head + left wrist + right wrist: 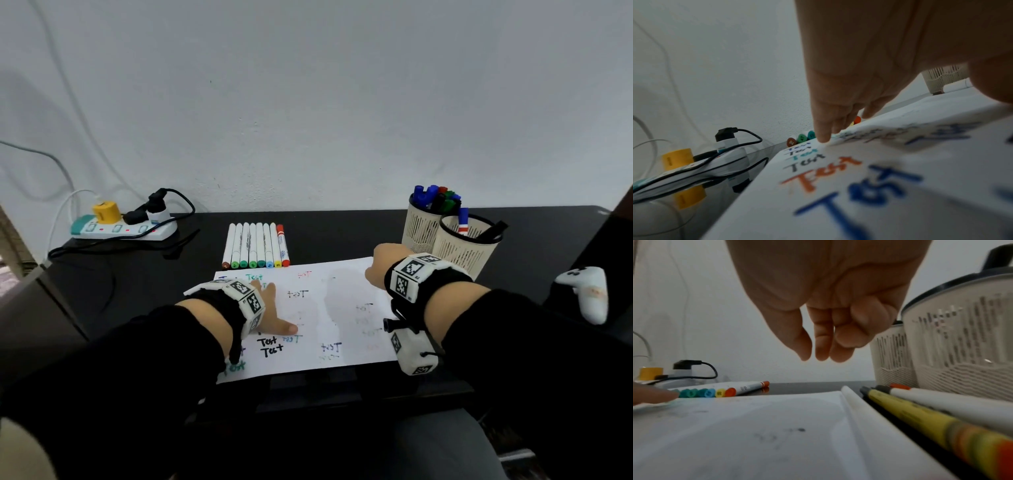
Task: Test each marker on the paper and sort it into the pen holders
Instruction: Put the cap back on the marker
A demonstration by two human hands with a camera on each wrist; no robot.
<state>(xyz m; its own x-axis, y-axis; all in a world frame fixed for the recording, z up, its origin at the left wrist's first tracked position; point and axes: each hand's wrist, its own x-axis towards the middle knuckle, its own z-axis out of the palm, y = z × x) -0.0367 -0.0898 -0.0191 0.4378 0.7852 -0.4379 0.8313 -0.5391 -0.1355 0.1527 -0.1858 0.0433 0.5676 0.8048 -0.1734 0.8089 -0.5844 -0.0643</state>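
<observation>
A white multi-socket power strip lies at the far left of the black bench, against the pale wall. A yellow cylindrical adapter and a black plug occupy its sockets. A white game controller lies at the right edge.

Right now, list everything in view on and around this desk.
white paper sheet: one, covered in "Test" scribbles, desk centre.
row of white-barrelled markers: eight, coloured caps, behind the paper.
cream mesh pen holders: two, back right, both holding markers.
loose pens: at least two, yellow and white, beside the holders.
white power strip: one, back left, plugs inserted.
white game controller: one, far right.
black desk: one.
left hand: flat on the paper.
right hand: empty, fingers loosely curled, above the paper's far right corner.
</observation>
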